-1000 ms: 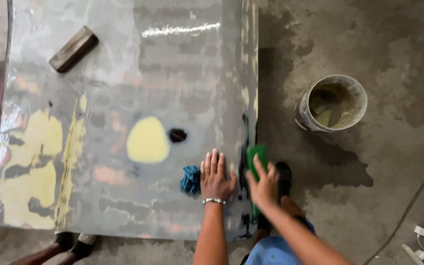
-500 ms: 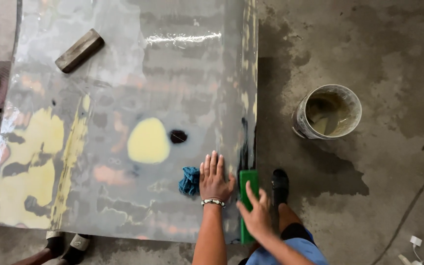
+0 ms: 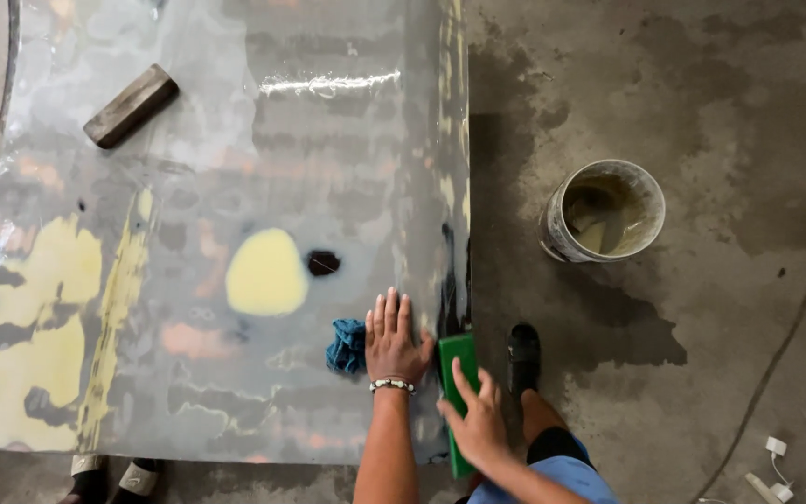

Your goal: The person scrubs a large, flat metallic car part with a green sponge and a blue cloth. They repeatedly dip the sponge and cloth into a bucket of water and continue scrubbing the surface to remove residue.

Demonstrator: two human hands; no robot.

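The left hand [image 3: 394, 343] lies flat and open, fingers spread, palm down on the wet grey panel [image 3: 235, 187] — it grips nothing. Just beside its thumbless edge, to its left, a crumpled blue rag [image 3: 345, 345] touches the panel. The right hand [image 3: 476, 422] is curled over a green block [image 3: 457, 387], pressing it against the panel's near-right edge, just right of the left hand. Farther right, on the damp concrete floor [image 3: 701, 112], stands a bucket [image 3: 605, 224] — well apart from both hands.

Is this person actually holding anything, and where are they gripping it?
The right hand grips a green block around its lower half, pressed on the panel's edge. The left hand lies flat on the panel beside a blue cloth, holding nothing.
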